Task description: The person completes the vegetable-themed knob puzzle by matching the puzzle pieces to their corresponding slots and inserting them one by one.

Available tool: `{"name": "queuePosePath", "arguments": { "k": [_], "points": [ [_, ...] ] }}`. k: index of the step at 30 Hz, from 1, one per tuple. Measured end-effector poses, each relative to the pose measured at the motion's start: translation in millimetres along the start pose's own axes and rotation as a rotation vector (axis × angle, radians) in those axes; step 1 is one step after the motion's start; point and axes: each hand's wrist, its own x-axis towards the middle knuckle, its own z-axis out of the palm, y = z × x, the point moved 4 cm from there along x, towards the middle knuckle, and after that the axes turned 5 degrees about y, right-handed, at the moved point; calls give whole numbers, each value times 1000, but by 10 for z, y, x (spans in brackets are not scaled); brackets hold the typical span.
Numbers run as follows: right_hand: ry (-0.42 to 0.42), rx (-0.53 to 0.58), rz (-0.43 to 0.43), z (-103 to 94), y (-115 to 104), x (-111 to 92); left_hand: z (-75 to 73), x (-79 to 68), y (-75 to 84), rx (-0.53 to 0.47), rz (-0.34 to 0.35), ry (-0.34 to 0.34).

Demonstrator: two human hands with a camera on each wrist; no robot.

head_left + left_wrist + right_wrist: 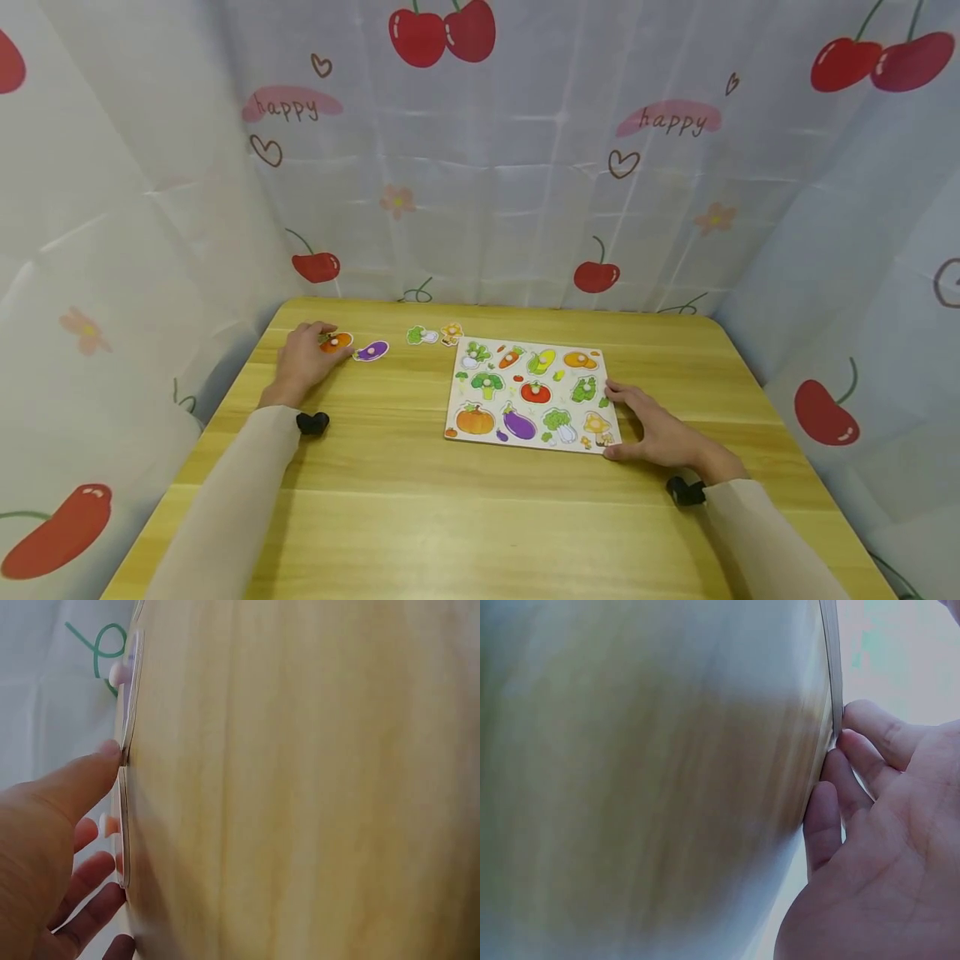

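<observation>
My left hand [303, 358] is at the far left of the table, around a pumpkin puzzle piece [337, 342] that lies there. In the left wrist view, its thumb [86, 776] reaches the spot where the pumpkin piece meets an eggplant piece [129, 697], and the other fingers are spread by the pumpkin piece's edge. The pumpkin's small knob [105, 825] stands free of the fingers. My right hand [663, 433] rests at the right edge of the vegetable puzzle board [502, 446], thumb by the near corner. Its fingertips [855, 716] touch the board's edge in the right wrist view.
A bok choy piece [422, 335] and a mushroom piece [452, 333] lie by the board's far left corner. The wooden table [450, 517] ends at a printed curtain [480, 225] behind and at both sides. Black bands [312, 423] circle both wrists.
</observation>
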Motion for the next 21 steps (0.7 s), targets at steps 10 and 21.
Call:
{"name": "queuePosePath", "arguments": {
  "k": [10,21],
  "points": [
    [9,-7,-3,14,-12,-2,-29,10,-5,-41,-17,38],
    [10,9,-4,3,-27,-8,-60,-10,-9,-66,-19,90]
  ]
}}
